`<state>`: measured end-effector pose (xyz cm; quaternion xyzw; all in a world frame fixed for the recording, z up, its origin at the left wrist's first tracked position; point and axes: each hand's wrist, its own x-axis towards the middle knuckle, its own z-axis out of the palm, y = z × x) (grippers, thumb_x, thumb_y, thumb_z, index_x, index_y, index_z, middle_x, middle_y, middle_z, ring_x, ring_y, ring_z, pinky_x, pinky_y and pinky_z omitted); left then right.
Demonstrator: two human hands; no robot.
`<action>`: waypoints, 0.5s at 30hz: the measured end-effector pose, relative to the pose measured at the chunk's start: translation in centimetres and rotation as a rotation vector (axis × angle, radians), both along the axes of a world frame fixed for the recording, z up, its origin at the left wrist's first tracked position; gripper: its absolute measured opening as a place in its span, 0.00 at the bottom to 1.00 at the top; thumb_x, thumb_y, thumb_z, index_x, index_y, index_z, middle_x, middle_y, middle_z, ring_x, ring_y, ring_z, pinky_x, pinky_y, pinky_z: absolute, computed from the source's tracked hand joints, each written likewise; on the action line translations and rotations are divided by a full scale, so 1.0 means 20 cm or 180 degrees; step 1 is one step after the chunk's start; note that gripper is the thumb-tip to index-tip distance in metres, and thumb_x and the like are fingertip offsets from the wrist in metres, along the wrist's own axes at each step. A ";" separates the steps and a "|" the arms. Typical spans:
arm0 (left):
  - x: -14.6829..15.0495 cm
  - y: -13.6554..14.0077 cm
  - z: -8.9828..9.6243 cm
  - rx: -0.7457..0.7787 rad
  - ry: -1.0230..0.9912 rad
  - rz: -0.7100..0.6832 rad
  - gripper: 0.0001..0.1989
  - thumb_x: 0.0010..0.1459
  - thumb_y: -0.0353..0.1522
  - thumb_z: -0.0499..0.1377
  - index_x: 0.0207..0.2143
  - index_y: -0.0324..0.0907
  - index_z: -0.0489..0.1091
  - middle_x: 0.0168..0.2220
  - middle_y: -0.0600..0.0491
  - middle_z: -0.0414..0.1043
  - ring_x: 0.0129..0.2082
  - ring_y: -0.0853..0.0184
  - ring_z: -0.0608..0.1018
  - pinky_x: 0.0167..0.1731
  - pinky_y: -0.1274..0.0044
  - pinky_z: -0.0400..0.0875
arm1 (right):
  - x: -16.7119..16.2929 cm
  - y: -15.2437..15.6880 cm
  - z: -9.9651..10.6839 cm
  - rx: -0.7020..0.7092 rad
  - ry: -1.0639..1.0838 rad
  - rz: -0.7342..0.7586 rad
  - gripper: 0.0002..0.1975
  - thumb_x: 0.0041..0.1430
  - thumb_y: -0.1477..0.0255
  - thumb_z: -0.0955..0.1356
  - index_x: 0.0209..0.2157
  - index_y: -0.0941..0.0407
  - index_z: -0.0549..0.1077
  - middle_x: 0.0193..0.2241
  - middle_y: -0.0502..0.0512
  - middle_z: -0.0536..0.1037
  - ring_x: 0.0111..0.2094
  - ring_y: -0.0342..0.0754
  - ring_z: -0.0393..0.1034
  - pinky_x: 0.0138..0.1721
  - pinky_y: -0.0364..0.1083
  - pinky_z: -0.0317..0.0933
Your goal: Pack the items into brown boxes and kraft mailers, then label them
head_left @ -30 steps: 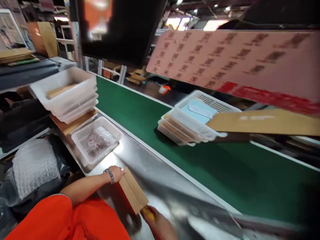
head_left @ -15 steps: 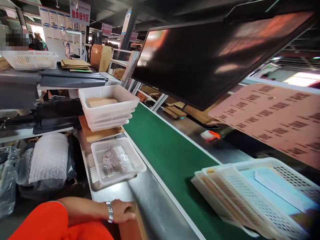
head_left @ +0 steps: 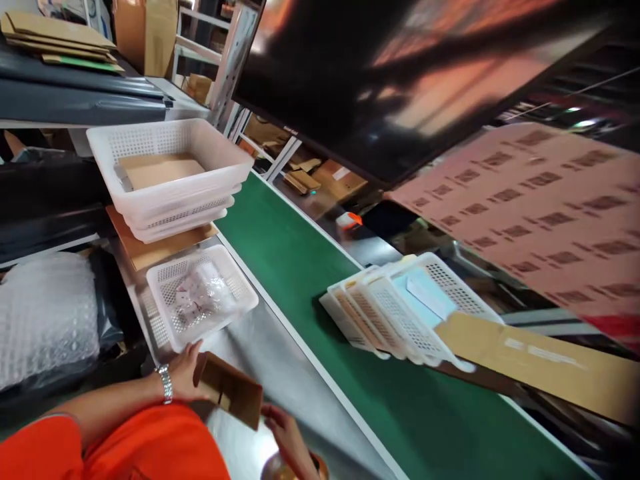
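Note:
My left hand [head_left: 184, 375], with a silver bracelet on the wrist, holds the left end of a small brown cardboard box [head_left: 231, 391] at the near edge of the steel worktop [head_left: 270, 353]. My right hand [head_left: 286, 435] touches the box's lower right corner from below. The box sits tilted, its open side toward me. An orange sleeve covers my left arm. Just beyond my left hand stands a white mesh basket [head_left: 200, 293] holding clear-bagged items.
A green conveyor belt [head_left: 310, 280] runs diagonally past the worktop. On it rests a stack of white baskets [head_left: 395, 313] with a blue envelope and a brown mailer [head_left: 540, 363]. Stacked white baskets [head_left: 170, 177] sit at left, bubble wrap [head_left: 45, 313] below, a dark monitor [head_left: 380, 73] above.
The view swung up, then back down. The cardboard box has turned from standing on edge to lying tilted between both hands, nearer the mesh basket.

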<state>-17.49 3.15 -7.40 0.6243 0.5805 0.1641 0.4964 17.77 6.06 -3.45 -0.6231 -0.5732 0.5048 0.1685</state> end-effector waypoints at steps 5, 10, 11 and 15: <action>-0.05 0.08 0.02 0.0228 -0.0533 -0.0600 0.72 0.39 0.61 0.82 0.81 0.43 0.63 0.80 0.32 0.65 0.79 0.35 0.67 0.82 0.51 0.60 | -0.24 0.49 0.10 0.1001 -0.0728 0.0150 0.25 0.58 0.54 0.68 0.48 0.53 0.87 0.55 0.74 0.89 0.58 0.75 0.86 0.62 0.70 0.80; -0.04 0.14 0.03 0.0205 -0.0635 -0.1004 0.71 0.41 0.62 0.80 0.79 0.37 0.66 0.75 0.27 0.70 0.75 0.31 0.73 0.80 0.52 0.63 | -0.80 0.97 -0.06 0.1109 -0.0933 0.1119 0.32 0.64 0.65 0.70 0.67 0.59 0.80 0.69 0.71 0.80 0.71 0.67 0.76 0.74 0.62 0.69; -0.04 0.15 0.03 0.0197 -0.0649 -0.0998 0.70 0.43 0.62 0.79 0.80 0.38 0.65 0.76 0.28 0.70 0.75 0.31 0.73 0.79 0.50 0.63 | -0.90 1.05 -0.10 0.1085 -0.1056 0.1268 0.35 0.63 0.67 0.72 0.71 0.58 0.77 0.73 0.70 0.76 0.76 0.68 0.70 0.77 0.62 0.66; -0.02 0.19 0.00 0.0138 -0.0750 -0.0977 0.67 0.42 0.63 0.80 0.78 0.42 0.69 0.73 0.28 0.74 0.71 0.27 0.78 0.74 0.47 0.71 | -1.21 1.33 -0.23 0.0829 -0.1648 0.1783 0.64 0.49 0.69 0.85 0.83 0.52 0.60 0.86 0.77 0.48 0.86 0.82 0.40 0.79 0.74 0.54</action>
